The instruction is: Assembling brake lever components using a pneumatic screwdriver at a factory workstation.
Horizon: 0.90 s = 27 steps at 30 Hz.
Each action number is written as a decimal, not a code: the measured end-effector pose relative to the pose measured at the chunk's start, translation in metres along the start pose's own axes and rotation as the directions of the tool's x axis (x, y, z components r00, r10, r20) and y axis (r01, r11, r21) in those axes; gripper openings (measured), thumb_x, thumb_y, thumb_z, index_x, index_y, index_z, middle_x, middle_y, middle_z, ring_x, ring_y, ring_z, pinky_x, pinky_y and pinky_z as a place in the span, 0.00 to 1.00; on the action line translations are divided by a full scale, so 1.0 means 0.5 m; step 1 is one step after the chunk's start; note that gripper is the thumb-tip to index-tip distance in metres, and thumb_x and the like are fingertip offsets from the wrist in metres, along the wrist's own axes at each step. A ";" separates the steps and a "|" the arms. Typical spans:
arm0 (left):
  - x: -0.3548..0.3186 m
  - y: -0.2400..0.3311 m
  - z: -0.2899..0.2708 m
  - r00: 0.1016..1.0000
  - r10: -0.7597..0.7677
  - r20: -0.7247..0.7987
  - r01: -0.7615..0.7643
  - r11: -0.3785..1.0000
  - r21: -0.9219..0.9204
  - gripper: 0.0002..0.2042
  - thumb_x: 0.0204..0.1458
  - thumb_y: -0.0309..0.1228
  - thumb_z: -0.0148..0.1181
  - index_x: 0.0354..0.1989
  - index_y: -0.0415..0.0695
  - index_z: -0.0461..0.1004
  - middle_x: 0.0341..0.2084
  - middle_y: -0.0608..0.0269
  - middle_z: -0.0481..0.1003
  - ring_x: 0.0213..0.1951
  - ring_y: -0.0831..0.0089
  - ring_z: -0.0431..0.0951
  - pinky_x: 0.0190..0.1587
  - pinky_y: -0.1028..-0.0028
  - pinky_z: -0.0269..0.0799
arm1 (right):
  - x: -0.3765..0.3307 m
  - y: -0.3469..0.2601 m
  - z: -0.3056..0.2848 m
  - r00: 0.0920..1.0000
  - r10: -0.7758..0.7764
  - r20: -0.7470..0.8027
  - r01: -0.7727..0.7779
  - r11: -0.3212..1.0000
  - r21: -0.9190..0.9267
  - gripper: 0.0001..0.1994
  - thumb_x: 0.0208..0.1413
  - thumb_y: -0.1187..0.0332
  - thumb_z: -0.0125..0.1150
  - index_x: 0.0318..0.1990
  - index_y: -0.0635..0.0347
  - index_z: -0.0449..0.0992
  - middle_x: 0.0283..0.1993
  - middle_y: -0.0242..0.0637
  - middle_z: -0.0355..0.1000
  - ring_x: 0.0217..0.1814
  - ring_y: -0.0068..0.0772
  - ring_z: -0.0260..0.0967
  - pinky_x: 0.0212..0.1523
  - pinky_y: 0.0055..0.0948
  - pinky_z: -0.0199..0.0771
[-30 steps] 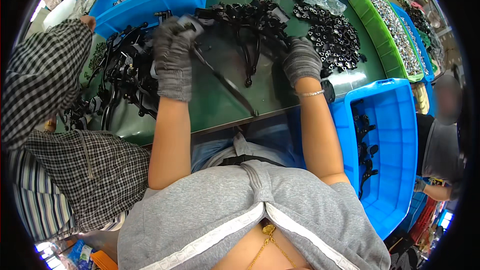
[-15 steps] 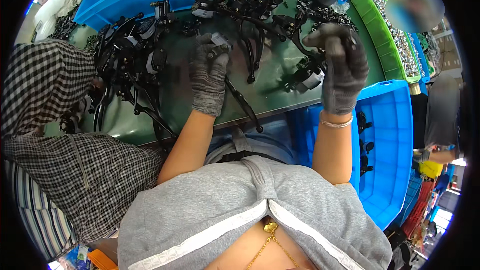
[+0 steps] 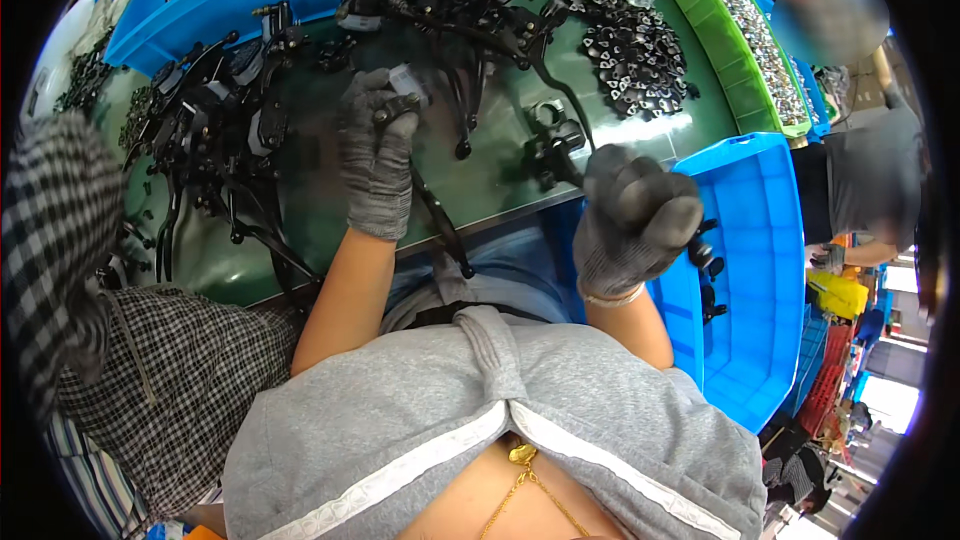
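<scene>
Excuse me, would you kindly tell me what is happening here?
A person's gloved left hand holds a black brake lever assembly, its lever slanting down across the front edge of the green table. The gloved right hand, curled, is near the blue bin at the right; whether it grips anything is unclear. More brake lever assemblies are heaped on the table's left and back.

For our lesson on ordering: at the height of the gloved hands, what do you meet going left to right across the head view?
Checkered sleeve → pile of black lever parts → left hand → right hand → lower-right blue bin → co-worker's grey shirt
</scene>
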<state>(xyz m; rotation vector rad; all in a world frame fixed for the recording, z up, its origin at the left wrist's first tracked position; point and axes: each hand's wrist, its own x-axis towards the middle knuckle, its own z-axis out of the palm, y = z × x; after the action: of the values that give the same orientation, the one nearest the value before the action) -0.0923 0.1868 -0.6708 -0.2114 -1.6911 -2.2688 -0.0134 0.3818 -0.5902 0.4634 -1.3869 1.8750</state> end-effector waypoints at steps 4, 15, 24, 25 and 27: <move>0.014 -0.025 -0.022 0.951 0.307 0.044 -0.308 0.914 0.264 0.14 0.53 0.30 0.62 0.48 0.44 0.74 0.50 0.62 0.73 0.49 0.73 0.73 0.53 0.72 0.70 | 0.001 0.003 -0.046 0.973 -0.081 0.217 0.066 0.995 0.076 0.21 0.69 0.51 0.49 0.25 0.50 0.60 0.17 0.28 0.54 0.18 0.27 0.48 0.25 0.33 0.57; 0.003 -0.030 -0.023 0.992 0.118 0.036 -0.120 0.990 0.077 0.19 0.55 0.28 0.61 0.56 0.39 0.72 0.51 0.63 0.74 0.46 0.75 0.74 0.53 0.74 0.71 | 0.072 0.075 -0.024 0.964 0.228 -0.139 -0.209 0.968 0.139 0.19 0.66 0.57 0.55 0.22 0.49 0.63 0.19 0.27 0.51 0.26 0.28 0.53 0.33 0.33 0.60; 0.005 -0.031 -0.029 0.989 0.142 0.039 -0.146 0.983 0.109 0.18 0.53 0.28 0.61 0.52 0.38 0.72 0.54 0.62 0.71 0.48 0.74 0.71 0.55 0.73 0.67 | -0.036 0.072 -0.103 0.715 0.095 0.692 0.332 0.825 -0.456 0.10 0.54 0.64 0.66 0.37 0.59 0.75 0.44 0.40 0.73 0.56 0.51 0.72 0.61 0.50 0.70; 0.006 -0.034 -0.031 0.982 0.182 0.053 -0.188 0.972 0.139 0.16 0.55 0.28 0.59 0.51 0.39 0.72 0.57 0.58 0.71 0.52 0.70 0.73 0.59 0.69 0.67 | -0.043 0.077 -0.105 0.706 0.113 0.700 0.359 0.794 -0.490 0.09 0.53 0.65 0.66 0.39 0.58 0.76 0.45 0.40 0.74 0.60 0.52 0.71 0.61 0.51 0.70; 0.007 -0.035 -0.040 0.982 0.177 0.071 -0.185 0.973 0.138 0.16 0.55 0.28 0.59 0.51 0.39 0.72 0.57 0.58 0.71 0.52 0.71 0.73 0.58 0.70 0.68 | -0.050 0.098 -0.114 0.689 0.157 0.708 0.373 0.760 -0.532 0.11 0.52 0.66 0.66 0.42 0.56 0.77 0.50 0.40 0.73 0.63 0.53 0.68 0.63 0.50 0.68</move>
<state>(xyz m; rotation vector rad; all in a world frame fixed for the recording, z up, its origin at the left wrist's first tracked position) -0.1003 0.1718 -0.6914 -0.3860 -1.7775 -2.0184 -0.0251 0.4191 -0.6590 0.9610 -2.3427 0.9599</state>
